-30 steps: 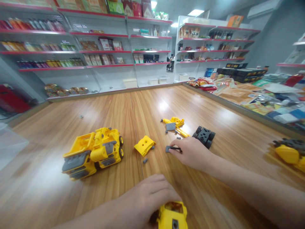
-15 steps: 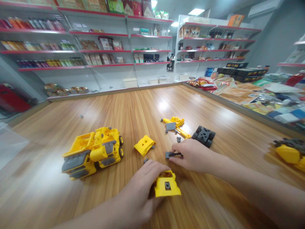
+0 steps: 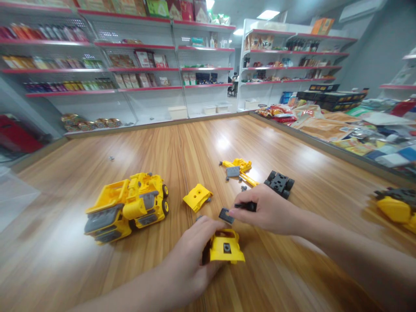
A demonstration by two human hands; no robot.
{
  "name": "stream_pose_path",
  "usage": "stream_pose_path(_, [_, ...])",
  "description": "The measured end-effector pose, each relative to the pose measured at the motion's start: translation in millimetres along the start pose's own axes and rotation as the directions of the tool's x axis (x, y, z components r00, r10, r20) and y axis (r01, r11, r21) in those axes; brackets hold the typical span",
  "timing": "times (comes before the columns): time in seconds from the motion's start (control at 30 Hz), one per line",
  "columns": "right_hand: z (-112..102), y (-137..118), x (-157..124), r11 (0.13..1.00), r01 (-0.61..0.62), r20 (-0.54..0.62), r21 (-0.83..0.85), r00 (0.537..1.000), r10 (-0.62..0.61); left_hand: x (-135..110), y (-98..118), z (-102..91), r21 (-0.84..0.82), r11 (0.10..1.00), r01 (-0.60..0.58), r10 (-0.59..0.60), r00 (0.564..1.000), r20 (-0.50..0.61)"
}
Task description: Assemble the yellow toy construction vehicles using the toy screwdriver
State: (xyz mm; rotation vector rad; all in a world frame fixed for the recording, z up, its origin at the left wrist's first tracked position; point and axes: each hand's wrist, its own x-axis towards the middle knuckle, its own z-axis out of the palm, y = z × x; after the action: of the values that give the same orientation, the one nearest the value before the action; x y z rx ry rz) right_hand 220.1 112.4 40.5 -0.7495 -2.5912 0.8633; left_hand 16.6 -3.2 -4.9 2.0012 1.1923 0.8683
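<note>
My left hand (image 3: 195, 251) is closed around a yellow toy truck cab (image 3: 226, 249), which has a dark square socket with a grey piece in it. My right hand (image 3: 264, 210) pinches a slim black piece (image 3: 246, 206) whose exact kind is hard to make out. At the tip of my right thumb lies a small dark grey rectangular part (image 3: 226, 216), just beyond the cab. A yellow toy body panel (image 3: 197, 197) with holes rests past my left hand. Beyond my right hand are a black wheeled chassis (image 3: 278, 184) and a yellow toy arm assembly (image 3: 238, 167).
An assembled yellow toy dump truck (image 3: 128, 208) stands on the left of the wooden table (image 3: 175, 151). Another yellow and black toy (image 3: 394, 210) sits at the right edge. Small grey bits lie about. Packaged goods (image 3: 328, 125) are heaped beyond the right border; stocked shelves line the back.
My right hand has drawn slightly to the right with the black piece, turning it. The dark grey part has rotated on the table. The cab has shifted slightly in my left hand.
</note>
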Motion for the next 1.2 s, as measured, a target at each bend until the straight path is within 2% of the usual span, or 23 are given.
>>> stream_pose_path(0.13, [-0.7, -7.2, -4.3, 0.989, 0.104, 0.031, 0.103, 0.994, -0.108, -0.6, 0.3, 0.4, 0.040, 0.999, 0.028, -0.028, 1.000, -0.005])
stream_pose_path(0.3, [0.8, -8.4, -5.2, 0.977, 0.195, 0.108, 0.080, 0.973, -0.203, 0.4, 2.9, -1.0, 0.059, 0.998, 0.029, -0.030, 1.000, 0.009])
stream_pose_path(0.43, [1.0, -9.8, -5.8, 0.972, 0.220, 0.080, 0.081, 0.971, -0.227, 2.0, 3.0, -1.2, 0.065, 0.997, 0.035, -0.036, 0.999, 0.008])
stream_pose_path(0.57, [0.3, -9.8, -5.3, 0.978, 0.194, 0.060, 0.078, 0.978, -0.199, 1.9, 2.4, -0.7, 0.057, 0.998, 0.030, -0.030, 1.000, -0.001])
stream_pose_path(0.67, [1.1, -8.3, -3.7, 0.970, 0.207, 0.072, 0.130, 0.973, -0.218, 1.6, 1.7, -0.3, 0.048, 0.998, 0.041, -0.041, 0.999, -0.003])
stream_pose_path(0.77, [1.2, -8.6, -2.8, 0.959, 0.187, 0.029, 0.215, 0.980, -0.198, 1.4, 0.3, 0.4, 0.038, 0.996, 0.075, -0.075, 0.997, 0.001])
stream_pose_path(0.87, [-0.7, -12.2, -2.8, 0.926, 0.089, 0.024, 0.366, 0.994, -0.105, 1.6, -1.6, 1.5, 0.029, 0.996, 0.080, -0.080, 0.997, 0.000])
stream_pose_path(0.97, [-1.6, -16.6, -3.3, 0.867, -0.050, 0.138, 0.496, 0.990, -0.022, 1.8, -2.1, 2.3, 0.009, 0.998, 0.069, -0.069, 0.998, 0.006])
stream_pose_path(1.07, [1.1, -19.2, -4.3, 0.876, -0.110, 0.204, 0.470, 0.979, 0.013, 1.5, -1.7, 2.6, 0.004, 0.997, 0.075, -0.075, 0.997, 0.004])
stream_pose_path(1.2, [4.2, -22.0, -7.0, 0.951, -0.047, 0.147, 0.306, 0.989, 0.002, 0.1, -4.2, 3.7, 0.008, 0.996, 0.085, -0.085, 0.996, -0.008])
